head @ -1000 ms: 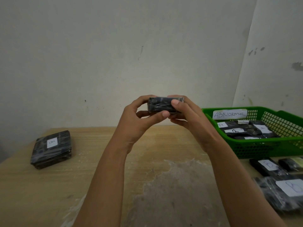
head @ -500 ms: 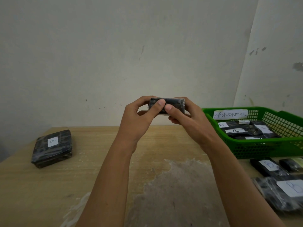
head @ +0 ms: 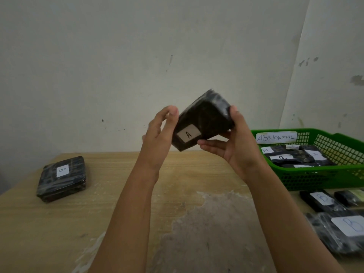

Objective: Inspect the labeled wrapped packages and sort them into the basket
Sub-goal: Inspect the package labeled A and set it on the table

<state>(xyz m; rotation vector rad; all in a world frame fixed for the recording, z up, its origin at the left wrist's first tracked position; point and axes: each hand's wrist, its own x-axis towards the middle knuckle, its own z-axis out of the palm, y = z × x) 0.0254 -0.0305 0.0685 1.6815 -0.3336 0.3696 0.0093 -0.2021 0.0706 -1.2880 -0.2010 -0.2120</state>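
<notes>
Package (head: 204, 119) marked A, grasped by right hand (head: 240, 146) fingers (head: 210, 143), left hand (head: 157, 138) fingers (head: 173, 115) flat against it.

Two slender bare forearms (head: 128, 209); bare left hand (head: 157, 138) and right hand (head: 239, 146), short nails.

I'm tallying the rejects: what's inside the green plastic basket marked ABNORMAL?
The green plastic mesh basket holds several black film-wrapped packages with white paper labels; A and B are legible. Its front wall and the top packages hide anything beneath.

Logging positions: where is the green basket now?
Head view, far right: basket on the table by the wall, right of the right hand, behind loose packages.
</notes>
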